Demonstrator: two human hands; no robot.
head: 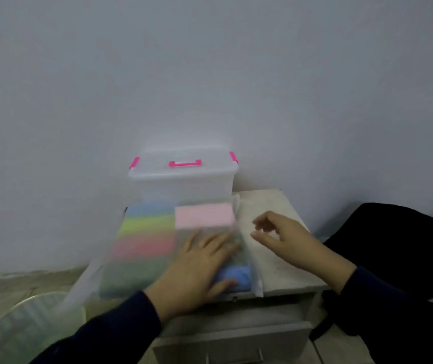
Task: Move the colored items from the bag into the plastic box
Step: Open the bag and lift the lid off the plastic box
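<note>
- Clear plastic bag lying flat on the worktop, holding the colored items: flat soft-looking pads in blue, yellow-green, pink-red and green stacked in a row outward from the left grip, a pale pink one just beyond its fingertips, a blue one beside its thumb.
- Likely light and compressible, sponge- or cloth-like; little risk of breakage, though exact material too blurred to tell.
- Bag film probably slippery and floppy; prone to sliding on the worktop and collapsing at the mouth unless pinned.
- Best hold, by judgement: pinch the bag's loose edge nearest the right grip to open it, then take each pad by its short edge, thumb on one face and fingers on the other.
- Left grip spread flat, palm down, pressing on the bag; clasping nothing, only pinning.
- Right grip hovering just beside the bag's edge, thumb and fingers curled apart in a pre-pinch, nothing between them; contact with the film not discernible through blur.
- Both forearms in dark sleeves, angled inward toward the bag.
- Plastic box standing past both grips, touching or nearly touching the bag's far end, against the wall; lid with pink latches apparently on, so needing removal before any pad goes in.
- No items yet out of the bag, as far as visible.
- Dark bag or cloth outward of the right grip, off the worktop.
</note>
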